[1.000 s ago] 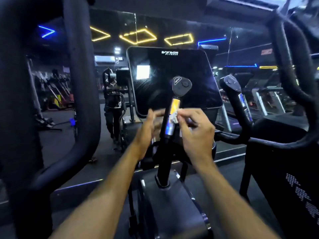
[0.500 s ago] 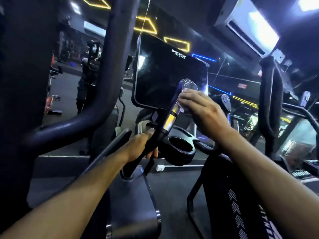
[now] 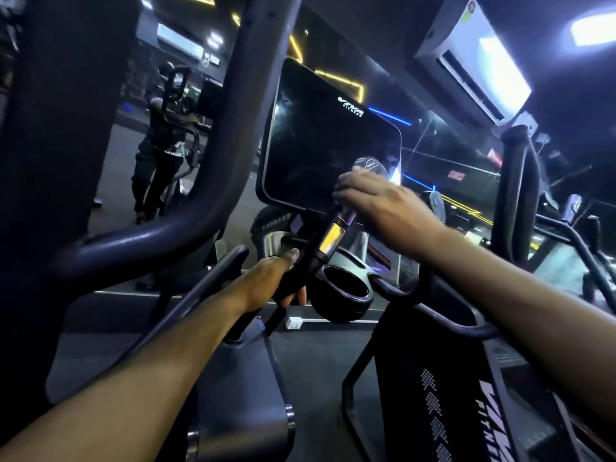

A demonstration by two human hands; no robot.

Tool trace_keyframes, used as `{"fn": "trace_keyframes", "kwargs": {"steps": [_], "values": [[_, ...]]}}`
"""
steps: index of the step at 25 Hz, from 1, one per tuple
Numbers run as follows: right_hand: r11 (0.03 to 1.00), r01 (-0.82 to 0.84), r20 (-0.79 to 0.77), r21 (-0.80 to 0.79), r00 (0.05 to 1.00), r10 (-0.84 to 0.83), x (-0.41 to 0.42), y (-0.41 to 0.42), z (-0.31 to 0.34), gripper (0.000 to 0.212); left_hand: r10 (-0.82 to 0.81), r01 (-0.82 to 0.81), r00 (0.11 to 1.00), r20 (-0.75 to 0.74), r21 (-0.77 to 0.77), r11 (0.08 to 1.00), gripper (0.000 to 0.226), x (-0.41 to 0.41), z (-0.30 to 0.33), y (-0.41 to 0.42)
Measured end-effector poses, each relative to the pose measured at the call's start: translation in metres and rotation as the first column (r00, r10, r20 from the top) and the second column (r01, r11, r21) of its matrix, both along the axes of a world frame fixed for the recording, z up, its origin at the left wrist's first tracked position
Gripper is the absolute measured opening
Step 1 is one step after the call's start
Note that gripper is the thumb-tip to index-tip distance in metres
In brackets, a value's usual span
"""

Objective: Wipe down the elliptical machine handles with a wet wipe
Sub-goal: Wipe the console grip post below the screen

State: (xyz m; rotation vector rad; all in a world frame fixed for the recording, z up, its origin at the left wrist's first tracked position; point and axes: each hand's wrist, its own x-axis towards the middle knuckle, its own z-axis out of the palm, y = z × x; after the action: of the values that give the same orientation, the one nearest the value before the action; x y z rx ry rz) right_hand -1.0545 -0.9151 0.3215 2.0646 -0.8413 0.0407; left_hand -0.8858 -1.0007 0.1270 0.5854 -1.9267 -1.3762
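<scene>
Head view, setting: a dim gym lit by neon strips, seen from a person standing at an elliptical machine whose dark console screen [image 3: 328,141] fills the middle
Head view, left hand: the left hand [image 3: 278,278] grips the lower black stretch of the inner handle [image 3: 311,258], fingers curled round it, steadying the bar
Head view, right hand: the right hand [image 3: 376,201] is wrapped over the upper part of that handle, just below its rounded cap [image 3: 370,166], fingers bent round the grip
Head view, wipe: hidden; presumably under the right palm, though none of it shows
Head view, progress: by appearance mid-job, with this one grip being rubbed near its top
Head view, left to do: the large looped handle [image 3: 213,181] on the left and the tall one [image 3: 515,191] on the right look untouched; whether they are clean cannot be told
</scene>
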Motion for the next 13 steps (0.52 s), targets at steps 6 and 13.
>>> {"fn": "trace_keyframes", "kwargs": {"steps": [6, 13], "values": [[0.981, 0.047, -0.276, 0.189, 0.961, 0.007, 0.024, 0.006, 0.000, 0.038, -0.016, 0.016, 1.000, -0.027, 0.008, 1.000, 0.086, -0.001, -0.002, -0.003], [0.915, 0.349, -0.257, 0.201, 0.920, -0.295, 0.042, -0.009, 0.044, 0.028, -0.093, 0.098, 0.994, -0.062, 0.079, 0.992, 0.085, -0.005, -0.006, -0.012]]}}
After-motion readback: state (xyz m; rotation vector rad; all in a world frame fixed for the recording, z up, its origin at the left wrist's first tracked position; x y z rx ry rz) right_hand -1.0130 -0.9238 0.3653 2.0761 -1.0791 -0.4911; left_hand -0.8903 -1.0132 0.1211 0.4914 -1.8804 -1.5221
